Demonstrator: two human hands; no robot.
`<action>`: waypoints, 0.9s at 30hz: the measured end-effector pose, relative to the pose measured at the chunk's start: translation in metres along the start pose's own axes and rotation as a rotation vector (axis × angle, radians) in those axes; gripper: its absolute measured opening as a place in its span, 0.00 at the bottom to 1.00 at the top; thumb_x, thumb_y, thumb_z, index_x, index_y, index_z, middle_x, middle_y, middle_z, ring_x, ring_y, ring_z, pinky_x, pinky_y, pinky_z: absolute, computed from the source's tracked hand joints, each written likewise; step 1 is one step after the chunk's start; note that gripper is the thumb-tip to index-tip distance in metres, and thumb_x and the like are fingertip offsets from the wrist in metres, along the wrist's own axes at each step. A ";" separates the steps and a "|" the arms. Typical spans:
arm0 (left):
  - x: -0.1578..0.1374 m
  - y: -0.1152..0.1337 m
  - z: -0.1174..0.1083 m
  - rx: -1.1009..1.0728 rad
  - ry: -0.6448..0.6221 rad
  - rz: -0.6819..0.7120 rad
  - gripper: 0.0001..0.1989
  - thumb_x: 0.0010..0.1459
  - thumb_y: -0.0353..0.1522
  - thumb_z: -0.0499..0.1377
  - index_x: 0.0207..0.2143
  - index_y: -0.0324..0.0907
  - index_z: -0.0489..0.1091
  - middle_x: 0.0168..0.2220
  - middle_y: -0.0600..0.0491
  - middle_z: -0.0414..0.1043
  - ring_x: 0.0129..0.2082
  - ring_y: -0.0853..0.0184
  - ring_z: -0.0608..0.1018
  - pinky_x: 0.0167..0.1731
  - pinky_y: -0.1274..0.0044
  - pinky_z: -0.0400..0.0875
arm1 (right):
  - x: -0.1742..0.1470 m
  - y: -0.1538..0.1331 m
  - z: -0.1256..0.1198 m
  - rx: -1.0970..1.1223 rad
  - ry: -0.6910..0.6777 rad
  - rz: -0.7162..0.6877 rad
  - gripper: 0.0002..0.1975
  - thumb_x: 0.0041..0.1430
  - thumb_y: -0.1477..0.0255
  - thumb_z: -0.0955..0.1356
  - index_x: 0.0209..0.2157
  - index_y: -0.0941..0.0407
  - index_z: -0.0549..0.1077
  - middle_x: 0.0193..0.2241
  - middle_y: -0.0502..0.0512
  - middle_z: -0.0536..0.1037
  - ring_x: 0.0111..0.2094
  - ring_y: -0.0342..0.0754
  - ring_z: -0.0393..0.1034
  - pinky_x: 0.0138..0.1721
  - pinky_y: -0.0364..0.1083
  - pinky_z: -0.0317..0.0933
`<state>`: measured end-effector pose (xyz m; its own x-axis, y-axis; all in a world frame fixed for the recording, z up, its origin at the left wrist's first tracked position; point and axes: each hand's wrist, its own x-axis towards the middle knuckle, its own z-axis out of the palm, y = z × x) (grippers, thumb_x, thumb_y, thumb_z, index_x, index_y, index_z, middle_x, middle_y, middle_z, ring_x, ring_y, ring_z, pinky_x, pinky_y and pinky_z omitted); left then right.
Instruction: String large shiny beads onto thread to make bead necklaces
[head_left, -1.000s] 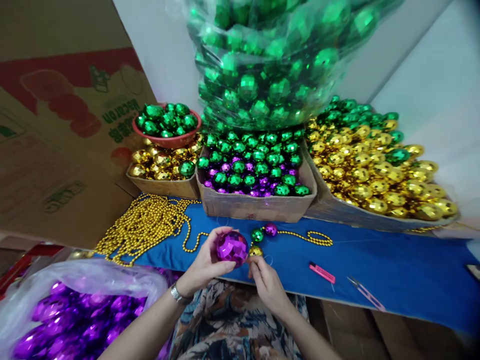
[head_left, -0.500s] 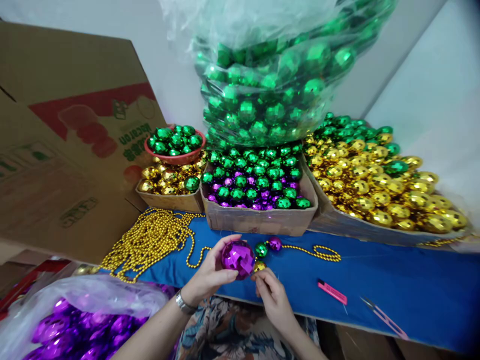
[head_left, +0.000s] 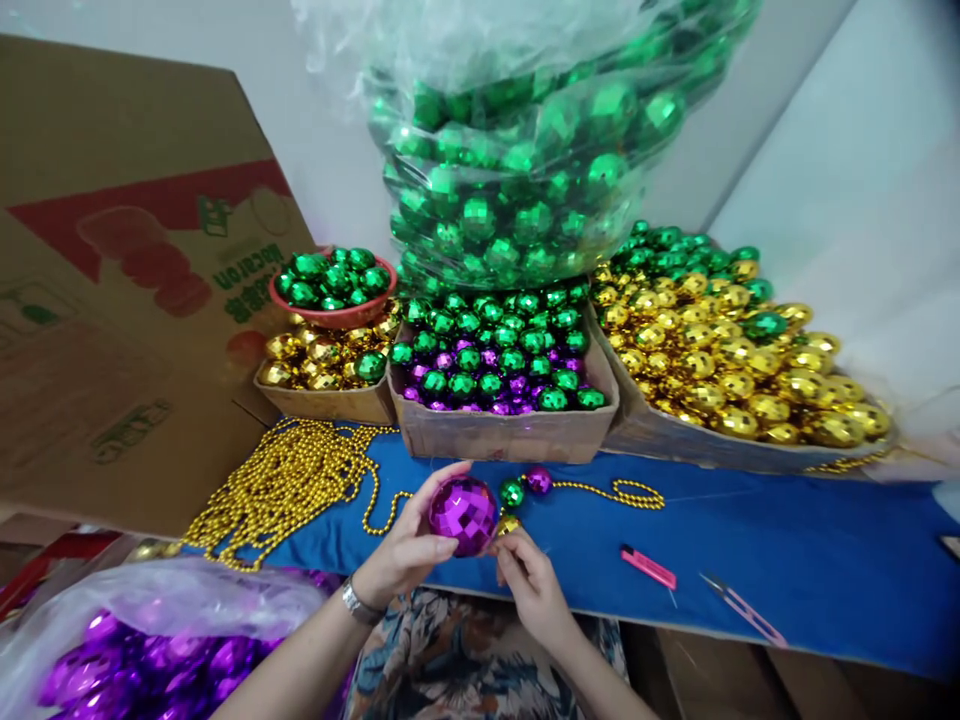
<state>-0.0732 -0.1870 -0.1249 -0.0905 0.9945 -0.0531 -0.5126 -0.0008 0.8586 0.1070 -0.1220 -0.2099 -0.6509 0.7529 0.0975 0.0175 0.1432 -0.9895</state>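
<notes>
A large purple faceted ball [head_left: 463, 516] is gripped by my left hand [head_left: 420, 535], thumb in front and fingers behind. At the ball's lower right side, my right hand [head_left: 531, 580] is closed in a pinch. What the pinch holds is too small to make out. Just behind those fingertips shows a gold ball [head_left: 509, 526], partly hidden. Beyond it lie a small green ball [head_left: 511, 493] and a small purple ball [head_left: 538, 480], joined to a gold bead chain [head_left: 637, 493] that loops on the blue cloth [head_left: 735, 540].
A pink cutter [head_left: 649, 568] and thread snips [head_left: 742, 608] lie at right. Behind stand a box of green and purple balls [head_left: 502, 437], a pile of gold balls [head_left: 739, 385] and a red bowl [head_left: 356, 316]. Bead chains [head_left: 277, 490] heap at left, above bagged purple balls [head_left: 150, 655].
The whole view has shifted, so everything sits a little further left. The purple ball looks slightly turned in my left hand. Both hands keep nearly the same grip.
</notes>
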 end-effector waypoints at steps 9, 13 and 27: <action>0.001 0.004 0.004 -0.010 0.034 -0.010 0.40 0.41 0.32 0.69 0.59 0.47 0.61 0.51 0.45 0.68 0.46 0.54 0.75 0.42 0.70 0.73 | -0.001 -0.003 -0.002 -0.036 0.003 -0.022 0.15 0.68 0.63 0.60 0.33 0.56 0.71 0.27 0.51 0.68 0.27 0.42 0.64 0.28 0.40 0.58; 0.002 0.006 0.007 -0.077 0.050 -0.037 0.39 0.42 0.33 0.68 0.59 0.47 0.62 0.48 0.44 0.69 0.43 0.54 0.76 0.36 0.70 0.75 | -0.001 -0.003 -0.002 -0.043 0.004 -0.029 0.14 0.68 0.64 0.60 0.35 0.56 0.72 0.28 0.51 0.68 0.27 0.42 0.65 0.28 0.40 0.59; 0.001 0.007 -0.006 0.077 0.152 0.070 0.38 0.47 0.39 0.67 0.59 0.50 0.57 0.53 0.43 0.65 0.43 0.51 0.77 0.35 0.64 0.77 | -0.005 -0.005 -0.013 -0.299 0.036 -0.189 0.12 0.68 0.72 0.60 0.41 0.54 0.74 0.37 0.55 0.74 0.40 0.46 0.70 0.41 0.41 0.63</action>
<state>-0.0820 -0.1870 -0.1225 -0.2550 0.9649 -0.0632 -0.4338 -0.0558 0.8993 0.1203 -0.1179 -0.2037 -0.6370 0.7164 0.2845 0.1240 0.4595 -0.8795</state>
